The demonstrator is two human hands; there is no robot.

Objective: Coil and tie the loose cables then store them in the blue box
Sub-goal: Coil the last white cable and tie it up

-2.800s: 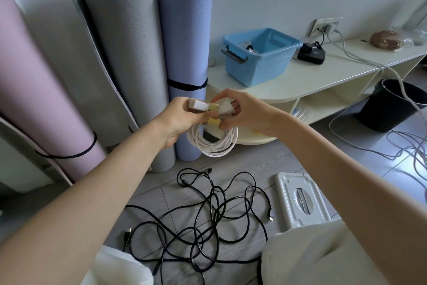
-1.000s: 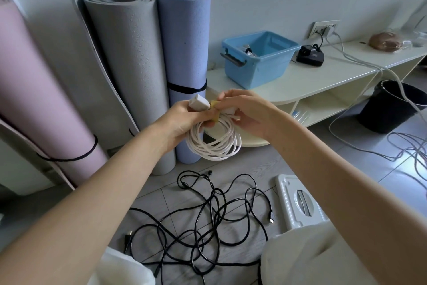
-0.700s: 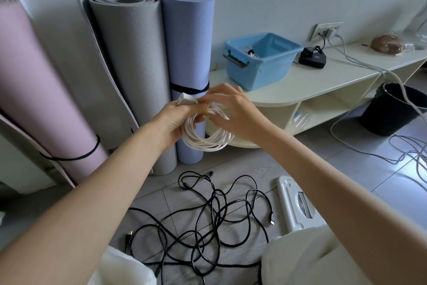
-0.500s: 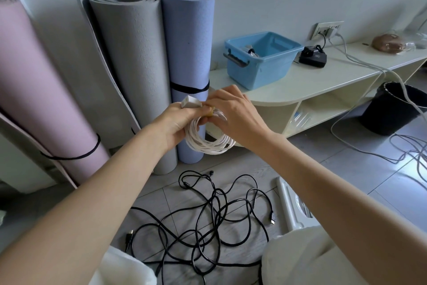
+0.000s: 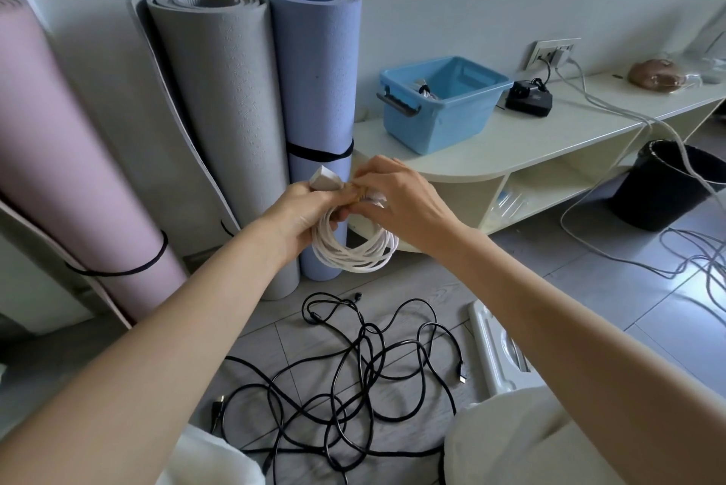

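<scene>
A coiled white cable [image 5: 353, 253] hangs in front of me at mid-frame. My left hand [image 5: 300, 215] grips the top of the coil, with a white plug sticking up past its fingers. My right hand [image 5: 396, 196] pinches a yellowish tie wrapped at the top of the coil, fingertips meeting the left hand. The blue box [image 5: 440, 103] stands on a cream shelf [image 5: 550, 139] behind, with a pale cable bundle inside. A tangle of black cables [image 5: 353, 374] lies loose on the grey floor below my arms.
Three rolled mats, pink [image 5: 59, 154], grey [image 5: 224, 123] and blue [image 5: 318, 91], lean on the wall at left. A black charger [image 5: 528, 99] sits beside the box. A black bin [image 5: 668, 186] and grey floor cables [image 5: 699, 256] are at right. A white stool [image 5: 499, 351] lies near my knee.
Both hands stayed together at the top of the white coil. The right fingers shifted around the yellowish tie, and the coil moved slightly up and left.
</scene>
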